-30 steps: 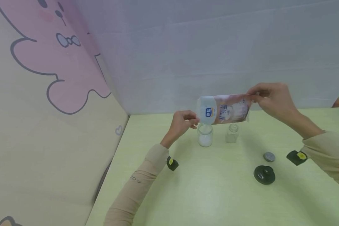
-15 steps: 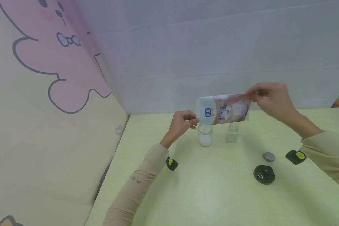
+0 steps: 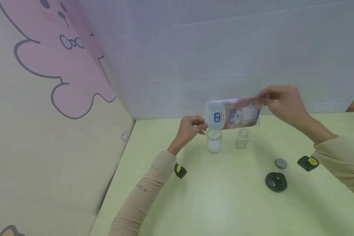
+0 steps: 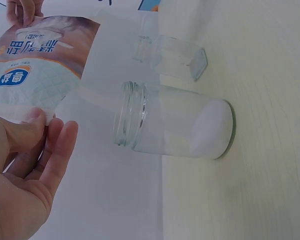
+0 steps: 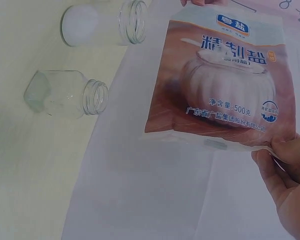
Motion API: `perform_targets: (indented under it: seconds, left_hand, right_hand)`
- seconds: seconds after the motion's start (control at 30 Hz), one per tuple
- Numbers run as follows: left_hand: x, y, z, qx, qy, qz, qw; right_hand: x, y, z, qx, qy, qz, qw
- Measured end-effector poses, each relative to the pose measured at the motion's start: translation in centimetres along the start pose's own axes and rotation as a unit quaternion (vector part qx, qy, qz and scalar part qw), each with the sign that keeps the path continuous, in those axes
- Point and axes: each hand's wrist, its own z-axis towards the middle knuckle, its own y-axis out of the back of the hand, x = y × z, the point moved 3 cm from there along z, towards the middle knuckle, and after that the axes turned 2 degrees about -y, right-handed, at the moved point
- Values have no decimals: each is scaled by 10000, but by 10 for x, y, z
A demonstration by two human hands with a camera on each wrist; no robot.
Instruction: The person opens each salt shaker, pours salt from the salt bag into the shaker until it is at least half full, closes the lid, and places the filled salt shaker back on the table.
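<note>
A salt bag [image 3: 234, 114], pink-brown and pale blue with printed lettering, is stretched between both hands above the table. My left hand [image 3: 191, 127] pinches its pale end, low and close to the mouth of a wide glass jar [image 3: 214, 141]. At the opposite end, my right hand [image 3: 286, 103] pinches the upper corner between thumb and fingers and holds it higher, so the bag tilts down to the left. White salt [image 4: 210, 129] lies in the bottom of the upright jar. Just right of it stands a smaller glass bottle [image 5: 60, 92], uncapped, under the bag's middle.
A grey perforated cap [image 3: 281, 163] and a round black lid with a knob [image 3: 276, 182] lie on the light green table [image 3: 221, 203] at right. Behind rises a pale cloth wall [image 3: 171, 65]; a printed cloth panel [image 3: 76, 157] borders the left side.
Hardly anything differs. My right hand and the bag's right end are very slightly higher than half a second ago; my left hand stays in place at the jar's mouth.
</note>
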Motion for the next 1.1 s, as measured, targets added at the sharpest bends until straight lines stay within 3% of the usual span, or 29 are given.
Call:
perform_targets:
  seconds: [1.1]
  left_hand:
    - [2, -2, 2, -35, 32, -15, 10000]
  right_hand:
    - [2, 1, 2, -113, 93, -82, 9999]
